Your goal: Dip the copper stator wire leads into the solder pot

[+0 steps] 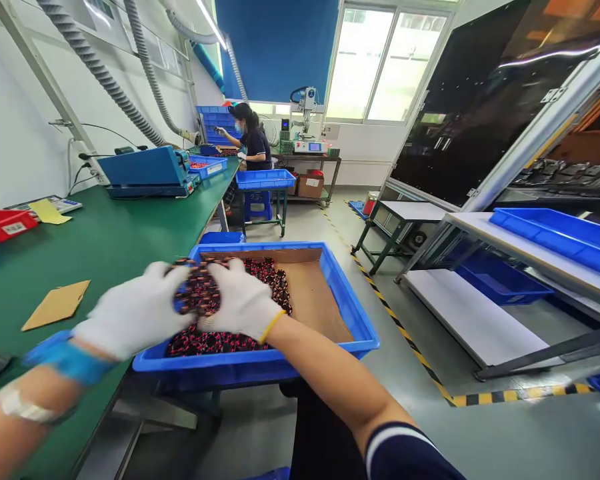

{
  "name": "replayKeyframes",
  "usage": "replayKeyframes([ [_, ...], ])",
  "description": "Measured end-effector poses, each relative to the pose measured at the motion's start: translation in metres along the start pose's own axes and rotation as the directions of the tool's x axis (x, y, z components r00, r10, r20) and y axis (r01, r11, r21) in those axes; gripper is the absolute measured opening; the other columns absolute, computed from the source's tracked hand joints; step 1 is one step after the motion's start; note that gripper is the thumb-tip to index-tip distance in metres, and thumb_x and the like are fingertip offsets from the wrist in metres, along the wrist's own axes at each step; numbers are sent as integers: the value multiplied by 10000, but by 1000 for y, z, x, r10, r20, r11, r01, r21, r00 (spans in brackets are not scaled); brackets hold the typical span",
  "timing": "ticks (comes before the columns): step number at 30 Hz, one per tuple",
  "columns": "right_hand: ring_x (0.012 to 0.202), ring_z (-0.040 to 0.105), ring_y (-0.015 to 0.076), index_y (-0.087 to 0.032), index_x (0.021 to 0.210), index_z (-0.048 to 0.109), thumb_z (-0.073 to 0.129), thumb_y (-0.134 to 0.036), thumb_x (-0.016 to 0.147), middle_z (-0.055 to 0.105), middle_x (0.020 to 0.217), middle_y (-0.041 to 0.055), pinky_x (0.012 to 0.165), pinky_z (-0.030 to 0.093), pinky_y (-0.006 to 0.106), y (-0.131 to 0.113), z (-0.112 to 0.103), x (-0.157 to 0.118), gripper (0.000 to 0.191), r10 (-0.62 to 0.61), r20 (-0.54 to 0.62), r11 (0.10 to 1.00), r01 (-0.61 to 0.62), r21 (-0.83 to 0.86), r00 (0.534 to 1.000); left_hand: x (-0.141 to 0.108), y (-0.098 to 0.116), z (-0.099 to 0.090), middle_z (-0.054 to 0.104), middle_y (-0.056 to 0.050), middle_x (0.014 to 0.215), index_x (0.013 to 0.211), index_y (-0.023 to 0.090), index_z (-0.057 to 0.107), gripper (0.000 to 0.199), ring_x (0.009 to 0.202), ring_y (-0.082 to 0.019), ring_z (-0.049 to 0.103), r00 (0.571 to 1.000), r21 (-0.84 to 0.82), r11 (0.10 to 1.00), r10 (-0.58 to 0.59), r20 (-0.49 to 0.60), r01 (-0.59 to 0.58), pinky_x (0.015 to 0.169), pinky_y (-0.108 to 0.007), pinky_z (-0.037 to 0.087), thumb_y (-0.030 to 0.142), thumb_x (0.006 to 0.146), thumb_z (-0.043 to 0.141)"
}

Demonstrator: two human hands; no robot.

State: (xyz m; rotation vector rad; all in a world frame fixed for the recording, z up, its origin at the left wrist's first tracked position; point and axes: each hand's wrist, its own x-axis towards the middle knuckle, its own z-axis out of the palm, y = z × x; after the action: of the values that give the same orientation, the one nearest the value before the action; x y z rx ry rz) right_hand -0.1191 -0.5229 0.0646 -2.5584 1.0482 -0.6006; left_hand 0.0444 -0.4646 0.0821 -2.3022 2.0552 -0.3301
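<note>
My left hand (140,310), in a white glove with a blue band at the wrist, presses on the left side of a bunch of small dark parts with copper and pink bits (199,288). My right hand (243,300), gloved in white with a yellow cuff, grips the same bunch from the right. Both hands are over the left part of a blue tray (353,293) lined with brown cardboard. More of these small parts (215,343) lie packed in the tray below and behind my hands. Motion blurs the bunch, so single parts are hard to make out.
A green worktable (130,233) runs along the left, with a cardboard piece (57,305), a red bin (5,225) and a blue machine (147,172). Another person (255,143) works farther back. White shelves (475,320) with blue trays stand right, beyond striped floor tape (400,327).
</note>
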Motion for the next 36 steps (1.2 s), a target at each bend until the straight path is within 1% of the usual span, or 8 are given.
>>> replayKeyframes([
  [2, 795, 645, 226, -307, 1187, 461, 697, -598, 561, 463, 1085, 49, 684, 538, 360, 42, -7, -14, 730, 236, -63, 970, -239, -35, 970, 40, 37, 2, 506, -82, 1187, 1210, 206, 494, 551, 807, -231, 627, 977, -11, 977, 214, 8, -214, 728, -345, 480, 485, 738, 555],
  [5, 838, 639, 251, -311, 1186, 469, 708, -568, 543, 451, 1105, 62, 698, 527, 378, 97, -16, -29, 732, 474, -115, 870, -485, -92, 873, 99, 95, 15, 512, -97, 1179, 1207, 218, 498, 579, 815, -239, 634, 890, -103, 885, 456, 1, -454, 734, -346, 495, 492, 702, 572],
  [9, 912, 626, 274, -281, 1247, 446, 697, -563, 562, 458, 1116, 84, 760, 513, 394, 148, -21, -35, 782, 593, -104, 787, -602, -139, 799, 149, 145, 42, 498, -114, 1197, 1293, 225, 452, 726, 926, -288, 620, 815, -167, 805, 579, 19, -569, 810, -382, 499, 558, 663, 590],
  [13, 946, 621, 291, -272, 1220, 461, 676, -562, 574, 467, 1114, 88, 772, 513, 417, 174, -18, -27, 740, 673, -58, 721, -671, -173, 738, 176, 166, 61, 503, -141, 1194, 1300, 223, 463, 755, 960, -332, 608, 762, -149, 765, 641, 91, -626, 805, -431, 506, 562, 637, 591],
  [19, 945, 632, 307, -248, 1157, 494, 696, -509, 570, 478, 1120, 108, 791, 507, 438, 186, -3, -13, 673, 734, 60, 666, -698, -263, 677, 193, 181, 76, 567, -182, 1112, 1162, 163, 593, 688, 892, -354, 626, 718, -152, 745, 667, 200, -649, 726, -432, 527, 547, 592, 629],
  [26, 1037, 594, 330, -269, 1274, 407, 746, -553, 506, 440, 1237, 134, 840, 482, 462, 193, 0, -11, 885, 739, 153, 661, -663, -353, 656, 193, 183, 74, 575, -183, 1142, 1197, 178, 579, 709, 954, -353, 615, 714, -174, 757, 652, 254, -630, 751, -408, 528, 511, 577, 669],
  [31, 1114, 549, 354, -262, 1348, 328, 769, -592, 462, 405, 1294, 157, 876, 466, 479, 194, -2, -10, 1043, 725, 209, 679, -627, -383, 657, 183, 162, 72, 511, -159, 1227, 1376, 224, 395, 827, 1006, -353, 602, 779, -248, 793, 602, 178, -556, 795, -431, 518, 520, 634, 610],
  [36, 1106, 557, 352, -255, 1354, 329, 773, -616, 446, 395, 1306, 163, 879, 465, 478, 194, -3, -9, 1073, 720, 215, 683, -622, -383, 659, 168, 120, 75, 508, -113, 1227, 1333, 218, 453, 769, 1029, -300, 595, 903, -379, 844, 427, 45, -380, 916, -397, 474, 555, 657, 596],
])
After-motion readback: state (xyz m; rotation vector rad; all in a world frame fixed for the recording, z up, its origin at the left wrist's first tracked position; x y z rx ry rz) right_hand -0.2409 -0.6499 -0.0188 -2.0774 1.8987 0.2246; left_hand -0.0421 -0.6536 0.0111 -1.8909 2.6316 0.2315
